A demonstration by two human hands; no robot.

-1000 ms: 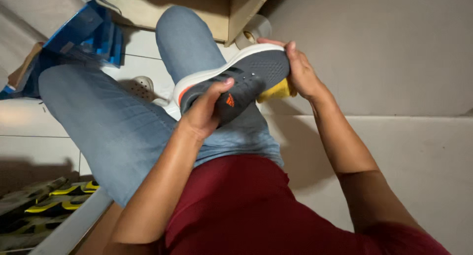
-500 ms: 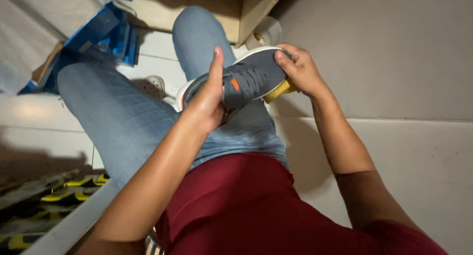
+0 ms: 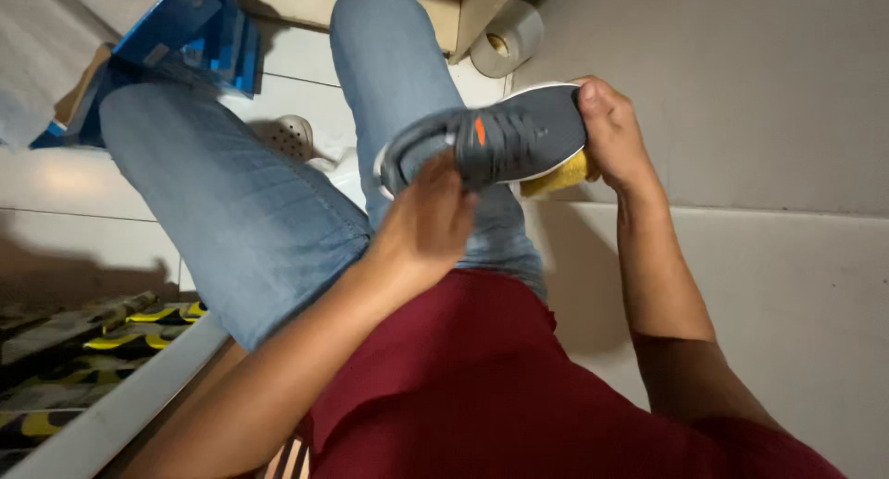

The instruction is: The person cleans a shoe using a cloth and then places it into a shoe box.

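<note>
our left hand (image 3: 431, 222) grips one end of the grey shoe (image 3: 491, 146), fingers curled shut on it.

our right hand (image 3: 613, 132) wraps round the other end, with a yellow cloth (image 3: 556, 175) tucked under. the shoe sits over our knee in blue jeans (image 3: 241, 211). a moment ago we saw its white bottom; now it is rolled so the laced side with the orange mark faces us. both arms are bent in, wrists close to the shoe.
</note>
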